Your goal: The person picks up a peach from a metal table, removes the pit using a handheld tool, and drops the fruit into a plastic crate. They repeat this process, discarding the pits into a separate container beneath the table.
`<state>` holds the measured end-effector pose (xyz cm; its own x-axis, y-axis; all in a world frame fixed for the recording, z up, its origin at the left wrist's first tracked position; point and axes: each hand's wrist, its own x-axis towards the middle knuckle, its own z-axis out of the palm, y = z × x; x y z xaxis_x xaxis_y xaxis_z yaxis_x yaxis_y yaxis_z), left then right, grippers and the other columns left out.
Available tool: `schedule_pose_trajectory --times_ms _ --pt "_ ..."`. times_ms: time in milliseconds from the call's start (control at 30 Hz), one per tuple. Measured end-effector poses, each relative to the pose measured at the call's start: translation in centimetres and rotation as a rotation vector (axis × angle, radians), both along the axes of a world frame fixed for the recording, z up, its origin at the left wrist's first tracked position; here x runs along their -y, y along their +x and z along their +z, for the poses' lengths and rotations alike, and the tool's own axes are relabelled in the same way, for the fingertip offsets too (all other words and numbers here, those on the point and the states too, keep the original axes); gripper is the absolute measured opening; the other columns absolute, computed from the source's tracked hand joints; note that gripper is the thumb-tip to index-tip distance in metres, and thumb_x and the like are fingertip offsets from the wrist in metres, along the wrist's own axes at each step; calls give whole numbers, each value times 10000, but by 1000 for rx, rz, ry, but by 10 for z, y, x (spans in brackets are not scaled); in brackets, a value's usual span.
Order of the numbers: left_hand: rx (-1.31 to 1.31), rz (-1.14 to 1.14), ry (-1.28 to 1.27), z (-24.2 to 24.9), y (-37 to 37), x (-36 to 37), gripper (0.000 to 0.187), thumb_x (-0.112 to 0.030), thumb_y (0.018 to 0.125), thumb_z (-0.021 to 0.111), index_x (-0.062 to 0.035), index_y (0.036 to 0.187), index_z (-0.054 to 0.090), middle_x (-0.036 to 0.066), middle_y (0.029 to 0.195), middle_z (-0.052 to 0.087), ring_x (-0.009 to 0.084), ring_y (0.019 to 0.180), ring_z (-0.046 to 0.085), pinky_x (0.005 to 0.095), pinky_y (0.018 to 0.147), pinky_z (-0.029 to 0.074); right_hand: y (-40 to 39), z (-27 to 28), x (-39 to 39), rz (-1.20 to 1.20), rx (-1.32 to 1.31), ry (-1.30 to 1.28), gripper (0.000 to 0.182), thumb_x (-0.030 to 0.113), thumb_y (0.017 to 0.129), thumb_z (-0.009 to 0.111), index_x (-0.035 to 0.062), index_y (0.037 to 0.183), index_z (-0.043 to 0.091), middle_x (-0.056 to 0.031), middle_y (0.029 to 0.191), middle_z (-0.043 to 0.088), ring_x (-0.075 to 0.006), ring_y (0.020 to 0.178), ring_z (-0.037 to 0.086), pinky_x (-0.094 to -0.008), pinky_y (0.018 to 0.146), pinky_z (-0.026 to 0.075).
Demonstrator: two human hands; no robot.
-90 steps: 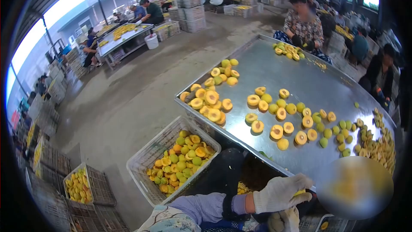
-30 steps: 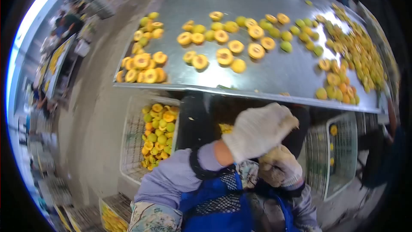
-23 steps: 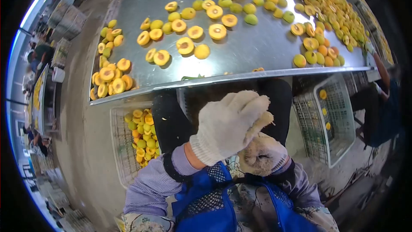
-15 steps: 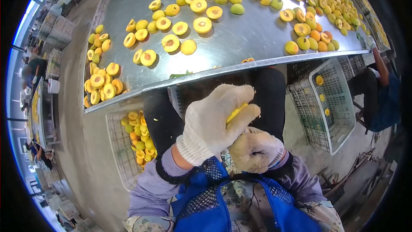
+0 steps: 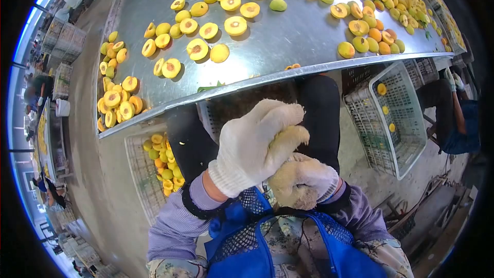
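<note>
Both my hands wear off-white knitted gloves and meet over my lap, in front of the table edge. My left hand is closed, its thumb and fingers bent together; whatever they hold is hidden. Just below and touching it is my right hand, curled into a fist with a stained, fuzzy glove, its contents also out of sight. Beyond them, halved yellow peaches lie scattered on the metal table, several with the cut side up. A cluster of peach halves rests at the table's left corner.
Left of my legs stands a crate holding peaches. A tilted plastic crate with a few pieces stuck to it is at my right. A larger peach pile covers the far right. Another person sits at the right.
A yellow piece showed between my left thumb and fingers before; now it is out of sight. My right fist has turned slightly. The other person's gloved hand has left the table edge.
</note>
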<state>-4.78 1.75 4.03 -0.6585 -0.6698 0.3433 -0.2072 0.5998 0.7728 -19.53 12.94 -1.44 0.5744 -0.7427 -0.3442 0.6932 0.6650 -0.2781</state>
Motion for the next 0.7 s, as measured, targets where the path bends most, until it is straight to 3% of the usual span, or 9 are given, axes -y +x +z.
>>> schedule_pose_trajectory --times_ms 67,133,267,367,433,533,567,633,700 --pt "17 -62 137 -2 0 2 190 -116 822 640 -45 998 657 139 1041 664 316 877 670 332 736 540 -1 0 -1 -4 32 -1 289 194 888 618 8 1099 549 -57 928 620 -118 774 612 -239 661 504" --pt "-107 -87 15 -9 -1 2 167 -113 830 634 -55 985 660 133 1021 662 298 899 666 332 726 536 -3 9 -1 13 -222 -117 325 216 884 643 8 1113 544 -53 935 621 -115 765 611 -235 654 507" --pt "44 -56 -19 3 -7 3 150 -127 847 629 -63 978 664 118 1014 664 289 872 672 324 722 535 -3 1 1 -72 -7 -11 360 247 885 656 10 1130 540 -58 942 621 -118 768 610 -241 672 513" --pt "169 18 221 10 -11 2 157 -137 856 630 -66 993 662 113 1015 665 295 829 673 324 710 537 -4 -5 4 70 -46 -110 386 273 894 654 8 1148 533 -64 977 617 -121 777 604 -247 695 518" --pt "139 49 31 11 -15 2 177 -141 863 628 -57 1016 655 111 989 670 295 795 674 323 703 537 -2 -2 3 -55 -59 -87 319 251 892 646 5 1081 572 -56 896 623 -110 732 593 -235 663 506" --pt "-68 -47 -289 -1 -13 7 211 -147 866 631 -35 1044 642 128 984 669 303 784 670 321 698 537 -5 -3 5 -17 -93 -94 340 263 882 660 4 1085 573 -59 911 622 -113 746 598 -238 670 509" --pt "-68 -46 -288 -3 -12 8 211 -147 866 631 -35 1044 642 128 984 669 303 784 670 321 698 537 -6 -4 5 3 -108 -97 351 269 877 667 4 1087 574 -60 919 622 -114 753 600 -239 674 510" --pt "91 -25 91 -6 -12 10 227 -173 862 644 -44 1048 648 135 1005 670 299 815 677 325 700 544 -7 -5 8 39 -136 -106 372 281 867 682 3 1090 575 -63 934 621 -117 768 605 -241 681 513" --pt "90 -13 229 -3 -15 14 224 -181 864 644 -51 1046 652 136 1013 671 298 833 679 331 707 546 -11 -9 10 46 -66 -113 367 279 872 673 4 1094 575 -66 959 618 -121 793 604 -249 699 512"
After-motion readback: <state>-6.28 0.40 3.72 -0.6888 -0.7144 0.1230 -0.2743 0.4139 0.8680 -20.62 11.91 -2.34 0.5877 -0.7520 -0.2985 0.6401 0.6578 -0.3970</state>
